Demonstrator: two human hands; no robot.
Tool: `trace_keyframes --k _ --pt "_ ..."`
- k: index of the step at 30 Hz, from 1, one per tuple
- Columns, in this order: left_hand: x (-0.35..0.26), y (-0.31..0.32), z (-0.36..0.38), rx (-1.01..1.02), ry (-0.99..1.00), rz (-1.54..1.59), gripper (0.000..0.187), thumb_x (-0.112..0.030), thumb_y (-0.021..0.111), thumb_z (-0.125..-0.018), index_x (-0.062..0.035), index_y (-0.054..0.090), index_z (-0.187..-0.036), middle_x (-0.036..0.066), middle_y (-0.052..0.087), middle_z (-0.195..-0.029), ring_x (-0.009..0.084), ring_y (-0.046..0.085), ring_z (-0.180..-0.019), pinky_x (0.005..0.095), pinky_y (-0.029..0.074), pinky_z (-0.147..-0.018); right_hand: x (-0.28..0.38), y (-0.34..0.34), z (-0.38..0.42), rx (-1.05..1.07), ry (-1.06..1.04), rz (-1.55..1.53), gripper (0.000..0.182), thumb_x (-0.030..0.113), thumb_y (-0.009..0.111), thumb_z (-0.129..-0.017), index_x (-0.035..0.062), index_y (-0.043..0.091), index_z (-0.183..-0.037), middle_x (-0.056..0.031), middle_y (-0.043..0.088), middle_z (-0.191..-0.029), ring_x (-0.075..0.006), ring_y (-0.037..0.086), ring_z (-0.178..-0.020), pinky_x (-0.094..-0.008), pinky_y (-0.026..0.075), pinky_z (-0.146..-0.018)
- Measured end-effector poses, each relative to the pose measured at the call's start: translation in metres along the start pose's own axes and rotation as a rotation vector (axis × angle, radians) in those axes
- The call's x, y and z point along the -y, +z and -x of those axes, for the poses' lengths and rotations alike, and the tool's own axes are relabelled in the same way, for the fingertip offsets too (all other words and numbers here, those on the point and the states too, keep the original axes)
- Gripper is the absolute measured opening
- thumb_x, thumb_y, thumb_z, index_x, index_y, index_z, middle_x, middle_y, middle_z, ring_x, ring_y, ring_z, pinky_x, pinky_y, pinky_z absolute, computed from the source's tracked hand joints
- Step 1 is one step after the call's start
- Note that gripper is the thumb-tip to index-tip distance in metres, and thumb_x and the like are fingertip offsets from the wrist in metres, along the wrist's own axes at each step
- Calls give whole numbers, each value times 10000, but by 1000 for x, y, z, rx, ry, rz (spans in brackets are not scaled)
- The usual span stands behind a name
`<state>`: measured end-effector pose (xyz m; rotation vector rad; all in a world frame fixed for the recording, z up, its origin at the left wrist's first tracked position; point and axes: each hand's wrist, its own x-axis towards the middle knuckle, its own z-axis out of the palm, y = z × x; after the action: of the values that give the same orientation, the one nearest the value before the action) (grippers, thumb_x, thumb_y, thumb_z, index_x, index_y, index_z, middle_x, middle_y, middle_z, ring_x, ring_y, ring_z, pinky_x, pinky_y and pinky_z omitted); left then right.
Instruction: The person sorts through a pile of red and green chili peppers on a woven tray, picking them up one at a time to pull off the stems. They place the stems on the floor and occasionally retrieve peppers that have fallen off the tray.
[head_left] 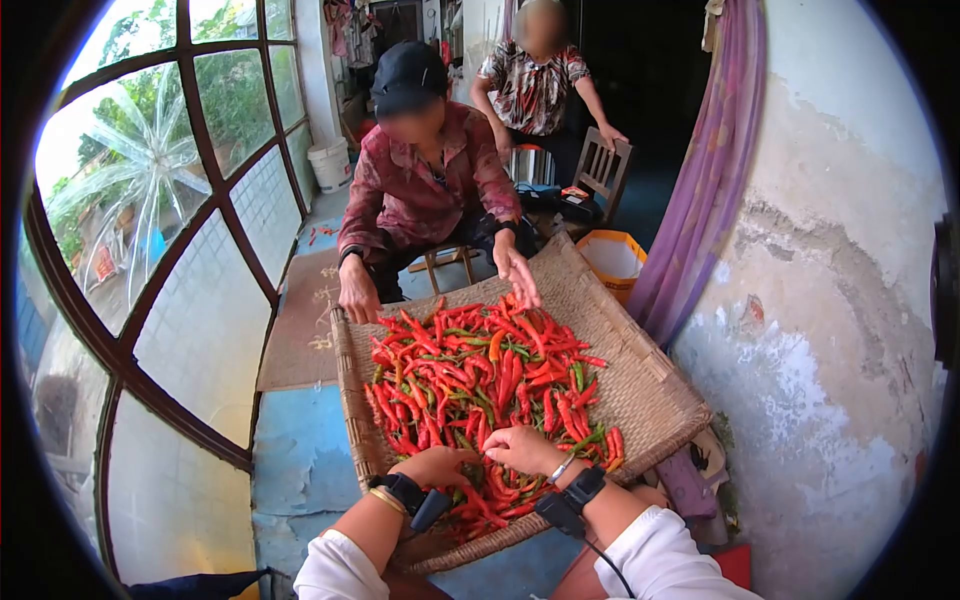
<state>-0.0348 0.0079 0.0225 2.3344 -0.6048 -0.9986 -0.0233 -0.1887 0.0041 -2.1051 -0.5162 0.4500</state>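
A heap of mostly red chili peppers [480,375], some green or orange, lies on a large woven basket tray [640,375] in front of me. My left hand [440,466] is low over the near part of the heap, fingers bent inward and closed. Beside it my right hand [522,450] has its fingers curled together, knuckles up, the tips close to the left hand's. What either hand pinches is too small or hidden to make out. Both wrists wear black strapped devices.
Across the tray a seated person in a dark cap reaches both hands, one the co-worker's hand [516,270], to the heap's far edge. Another person stands behind, by a wooden chair [602,170]. A yellow-rimmed bin [612,255], purple curtain [700,190] and wall are right; windows left.
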Motion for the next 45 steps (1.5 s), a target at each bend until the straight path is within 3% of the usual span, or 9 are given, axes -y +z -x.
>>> trace_keyframes --k 6,11,13,17,20,23,27,36,45 --pt "39 25 -26 151 367 43 345 -210 628 -721 -94 587 -1043 111 626 -864 220 597 -811 333 463 -699 -3 6 0 97 -117 257 234 250 567 -748 64 624 -879 -126 627 -802 -275 597 -782 -369 461 -709" --pt "22 18 -18 75 189 -118 237 -202 607 -735 -72 630 -932 106 626 -850 242 600 -774 331 461 -685 -7 7 -2 173 -115 409 269 265 549 -761 78 614 -943 -119 625 -884 -271 590 -826 -353 458 -738" --pt "20 14 -12 -198 323 -15 215 -179 585 -757 -66 616 -937 112 618 -822 244 602 -756 329 460 -666 -5 6 -2 164 -123 422 262 249 539 -771 67 610 -946 -122 622 -888 -278 585 -838 -355 457 -735" --pt "0 6 1 -234 171 166 198 -163 567 -772 -59 597 -937 119 609 -788 256 600 -752 329 460 -655 -15 9 -8 39 -186 178 241 270 517 -802 67 614 -888 -148 612 -835 -313 578 -785 -377 452 -702" --pt "4 9 -2 -430 273 231 177 -143 564 -778 -35 585 -918 129 606 -768 255 600 -714 332 461 -635 4 2 0 61 -63 -143 281 248 515 -857 3 567 -985 -57 609 -808 -107 571 -659 -259 465 -625" --pt "4 7 -3 -470 182 177 183 -136 565 -784 -31 593 -931 118 612 -754 213 601 -683 312 462 -616 3 6 2 -14 -207 -152 238 172 553 -834 7 560 -1005 -46 611 -808 -98 575 -635 -228 465 -577" --pt "4 9 -3 -414 165 316 201 -164 576 -799 -37 601 -952 78 609 -717 153 583 -644 281 459 -596 11 -4 3 22 50 -307 185 137 540 -835 18 563 -976 -30 601 -764 -71 551 -579 -213 450 -525" --pt "0 4 3 -272 4 452 223 -204 584 -819 -36 600 -965 19 593 -695 84 547 -626 253 454 -547 5 -18 2 -81 111 -494 168 158 490 -868 21 581 -904 4 547 -653 -52 506 -515 -185 406 -449" --pt "14 10 1 -319 87 -20 286 -257 577 -787 -66 590 -1000 145 613 -767 276 596 -690 352 466 -626 -16 -38 1 -74 180 -485 233 119 462 -863 20 551 -1055 -34 592 -756 -75 562 -591 -190 439 -478"
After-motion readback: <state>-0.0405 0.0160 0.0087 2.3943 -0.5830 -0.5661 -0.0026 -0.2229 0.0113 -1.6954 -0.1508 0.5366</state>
